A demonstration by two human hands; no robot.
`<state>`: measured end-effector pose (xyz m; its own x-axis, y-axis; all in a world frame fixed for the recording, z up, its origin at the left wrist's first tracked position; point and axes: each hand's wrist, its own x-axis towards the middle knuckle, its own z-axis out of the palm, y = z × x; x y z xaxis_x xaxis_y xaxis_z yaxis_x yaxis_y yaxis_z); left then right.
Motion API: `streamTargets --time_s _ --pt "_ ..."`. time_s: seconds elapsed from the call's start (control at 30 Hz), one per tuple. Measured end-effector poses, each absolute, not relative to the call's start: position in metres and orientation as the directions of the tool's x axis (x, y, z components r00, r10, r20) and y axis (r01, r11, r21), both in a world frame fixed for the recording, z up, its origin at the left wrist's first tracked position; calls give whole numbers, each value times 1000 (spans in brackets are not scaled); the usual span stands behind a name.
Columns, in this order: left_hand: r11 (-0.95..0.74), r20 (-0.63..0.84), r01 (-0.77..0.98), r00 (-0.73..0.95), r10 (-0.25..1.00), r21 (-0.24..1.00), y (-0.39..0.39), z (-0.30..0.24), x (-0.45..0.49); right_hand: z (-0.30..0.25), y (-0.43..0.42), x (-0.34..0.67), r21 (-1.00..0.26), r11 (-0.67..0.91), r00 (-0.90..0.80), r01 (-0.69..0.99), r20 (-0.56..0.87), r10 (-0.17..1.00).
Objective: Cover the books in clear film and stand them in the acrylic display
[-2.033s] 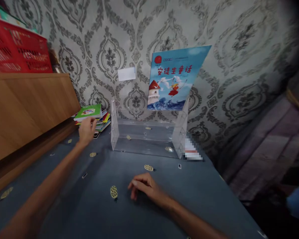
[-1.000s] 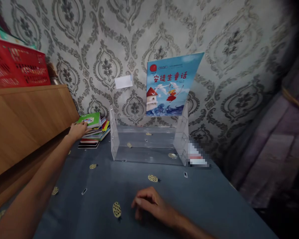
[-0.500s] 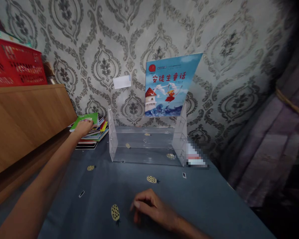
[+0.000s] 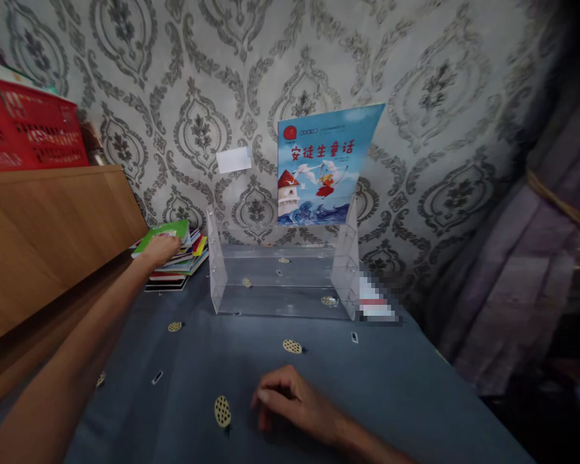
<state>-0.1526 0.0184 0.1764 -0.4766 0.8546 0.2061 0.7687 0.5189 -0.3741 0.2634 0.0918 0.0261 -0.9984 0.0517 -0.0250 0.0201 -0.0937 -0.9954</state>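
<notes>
At the left end of the blue tablecloth, your L hand grips the green book atop the book stack, R hand loose & empty; tug too fast & the pile could slip near the clear rack.

Grey damask wallpaper rises behind a wooden cabinet and a tied mauve curtain.

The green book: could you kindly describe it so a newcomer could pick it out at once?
On the blue tablecloth, left of the clear acrylic rack, lies a stack of books. The green book tops it, touching the left hand; the books beneath show only coloured edges.
</notes>
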Motion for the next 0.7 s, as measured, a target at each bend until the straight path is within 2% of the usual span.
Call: streamTargets --time_s 0.17,0.3,0.47,0.7 --pt "546 268 713 -476 838 -441 -2 176 -139 22 93 263 -997 -73 -998 10 -14 54" --pt "618 307 663 -537 786 -422 -11 173 -147 20 93 263 -998 -57 -997 7 -11 72" --pt "671 272 635 -617 739 -383 -10 166 -162 21 93 264 -999 -51 -998 7 -10 60" --pt "633 247 647 -590 769 -425 -12 169 -151 24 94 265 -999 -32 -998 14 -16 61"
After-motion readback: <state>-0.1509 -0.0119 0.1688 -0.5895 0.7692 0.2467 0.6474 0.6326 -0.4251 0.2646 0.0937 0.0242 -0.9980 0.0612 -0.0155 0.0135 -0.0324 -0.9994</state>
